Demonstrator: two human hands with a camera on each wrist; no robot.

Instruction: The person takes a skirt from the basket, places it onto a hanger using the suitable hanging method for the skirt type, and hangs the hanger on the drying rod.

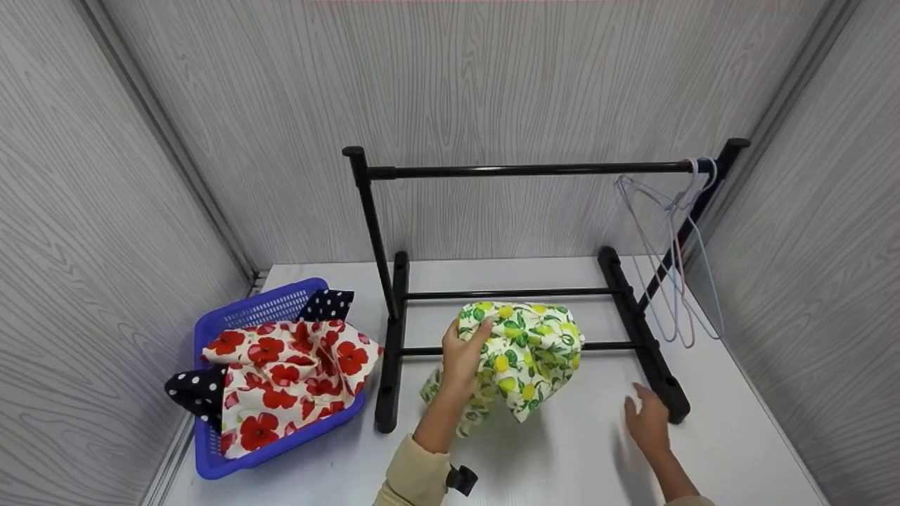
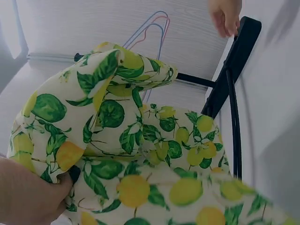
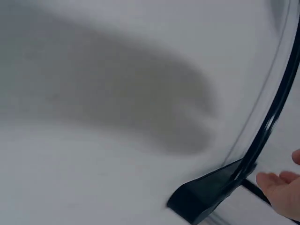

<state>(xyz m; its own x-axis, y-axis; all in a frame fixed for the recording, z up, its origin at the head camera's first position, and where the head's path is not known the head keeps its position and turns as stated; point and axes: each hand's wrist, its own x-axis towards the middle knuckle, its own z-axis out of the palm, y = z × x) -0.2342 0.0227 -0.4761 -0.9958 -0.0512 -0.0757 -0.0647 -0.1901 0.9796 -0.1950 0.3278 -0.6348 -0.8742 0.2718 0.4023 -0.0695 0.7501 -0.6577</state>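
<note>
Here, white tabletop (image 1: 576, 457) under lemon-print cloth (image 1: 524, 348); grey wood-grain walls (image 1: 492, 84).

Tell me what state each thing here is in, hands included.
Left hand: gripping the lemon-print cloth
Lemon-print cloth: held up, bunched
Right hand: holding nothing
Hangers: bare, hung at the rail's right end
Black rack: standing upright
Red-flowered cloth: crumpled, atop the basket's contents
Dotted cloth: partly covered, spilling over the rim
Blue basket: upright, filled with cloth
</note>
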